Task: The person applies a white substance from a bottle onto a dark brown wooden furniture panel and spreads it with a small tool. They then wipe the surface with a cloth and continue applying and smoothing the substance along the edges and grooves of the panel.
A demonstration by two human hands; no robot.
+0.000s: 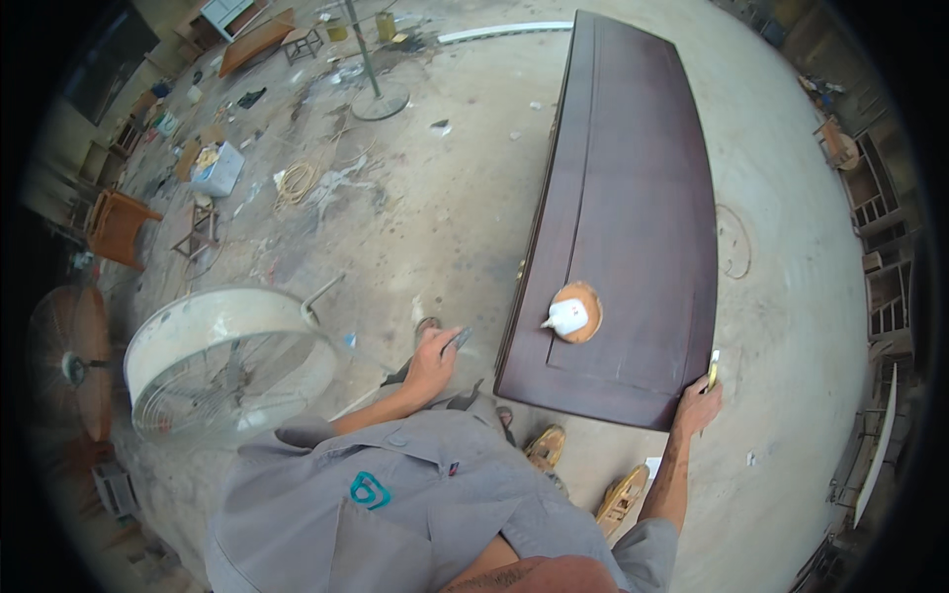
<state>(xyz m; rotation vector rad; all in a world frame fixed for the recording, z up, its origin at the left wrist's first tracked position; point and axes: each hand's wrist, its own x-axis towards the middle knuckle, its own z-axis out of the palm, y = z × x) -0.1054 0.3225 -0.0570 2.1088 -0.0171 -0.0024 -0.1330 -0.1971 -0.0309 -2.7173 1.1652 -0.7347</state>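
A long dark brown wooden panel with a recessed groove lies raised above the floor, to the right of centre. At its near right corner my right hand is closed round a slim yellow tool with a pale tip; its exact kind is unclear. My left hand, off the panel's left side, pinches a small flat dark grey piece that I cannot identify. On the near part of the panel sits a round orange-brown dish, with a white nozzle-tipped bottle on it.
A large white drum fan stands at my left, near another fan. Farther left are a wooden stool, a white bin and coiled hose. A pole on a round base stands beyond. Wooden frames line the right.
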